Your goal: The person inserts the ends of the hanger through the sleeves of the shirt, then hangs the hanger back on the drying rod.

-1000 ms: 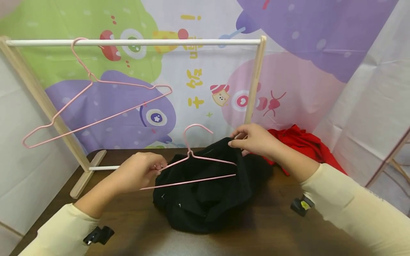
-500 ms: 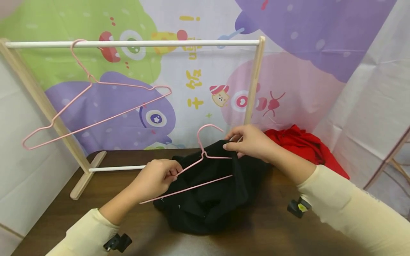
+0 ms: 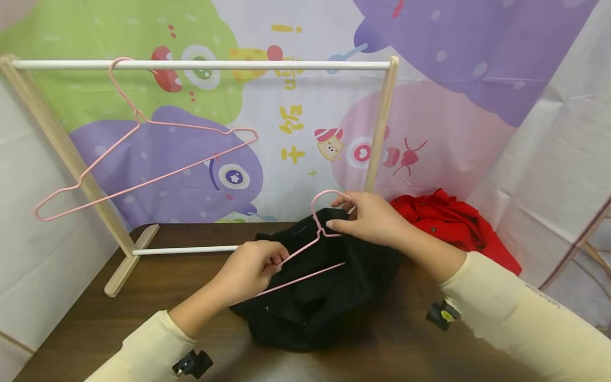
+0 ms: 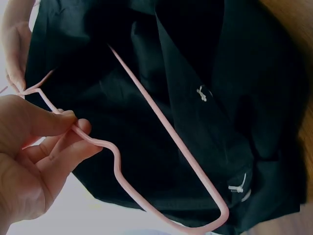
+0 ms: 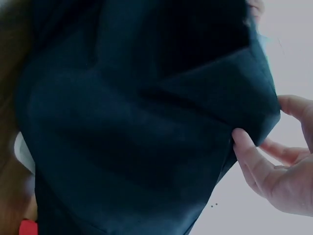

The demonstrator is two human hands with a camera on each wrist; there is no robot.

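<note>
My left hand (image 3: 255,268) pinches one shoulder of a pink wire hanger (image 4: 171,129) between thumb and fingers. The hanger's other end is hidden inside a black garment (image 3: 329,302), which lies bunched on the table with its opening toward me. At the upper edge of that opening, my right hand (image 3: 374,217) pinches the cloth between thumb and fingers, beside the hanger's hook. In the left wrist view, small white thread ties (image 4: 237,186) show on the black cloth. The right wrist view has the thumb (image 5: 247,152) pressed against the fabric's edge.
Behind stands a rack with a white rail (image 3: 267,65) and wooden posts (image 3: 382,122). An identical pink hanger (image 3: 157,183) hangs bare at the rail's left. A red garment (image 3: 453,223) lies crumpled on the brown table (image 3: 401,339) at the right, near a printed cloth backdrop (image 3: 296,191).
My left hand has moved right with the hanger, sliding it farther into the black garment. My right hand has shifted slightly left, and the hook now stands close beside it.
</note>
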